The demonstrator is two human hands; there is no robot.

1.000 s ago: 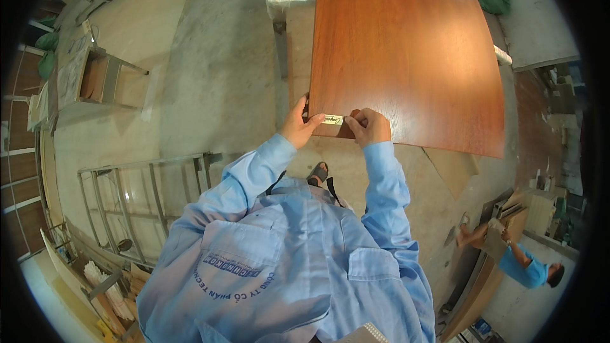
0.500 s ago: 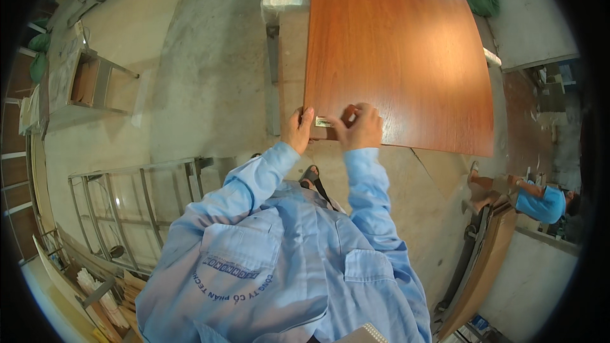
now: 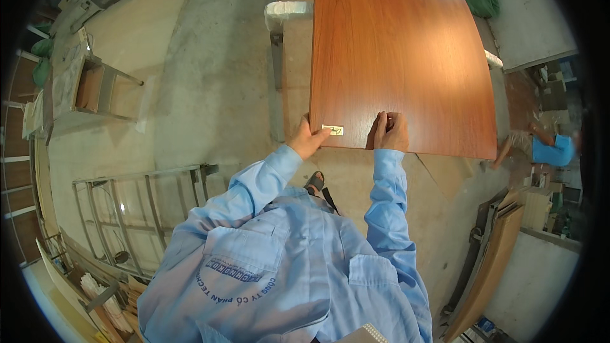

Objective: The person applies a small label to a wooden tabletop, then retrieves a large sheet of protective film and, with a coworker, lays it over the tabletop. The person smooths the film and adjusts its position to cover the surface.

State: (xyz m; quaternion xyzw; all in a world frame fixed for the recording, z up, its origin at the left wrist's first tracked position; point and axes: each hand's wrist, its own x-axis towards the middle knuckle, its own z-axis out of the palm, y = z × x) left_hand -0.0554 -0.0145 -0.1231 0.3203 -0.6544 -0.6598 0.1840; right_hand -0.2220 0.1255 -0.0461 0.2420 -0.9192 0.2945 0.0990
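Note:
A glossy reddish-brown wooden board (image 3: 406, 57) stretches away from me at waist height. A small pale label with dark lettering (image 3: 333, 130) lies on its near left corner. My left hand (image 3: 307, 140) grips that corner, its thumb on top at the label's left end and its other fingers against the board's left side, partly hidden. To the right of the label, my right hand (image 3: 391, 132) is over the near edge with its fingers pinched together. Whatever is between those fingers, if anything, cannot be made out.
White-wrapped support arms (image 3: 289, 10) stick out beside the board. A metal frame (image 3: 146, 209) stands at the left, a small metal-legged stand (image 3: 95, 89) beyond it. Upright panels (image 3: 486, 267) lean at the right. A person in a blue shirt (image 3: 551, 150) is at the far right.
My right hand has moved right, away from the label, and its fingers have drawn together. My left thumb has come onto the label's end. The person at the right has moved farther away.

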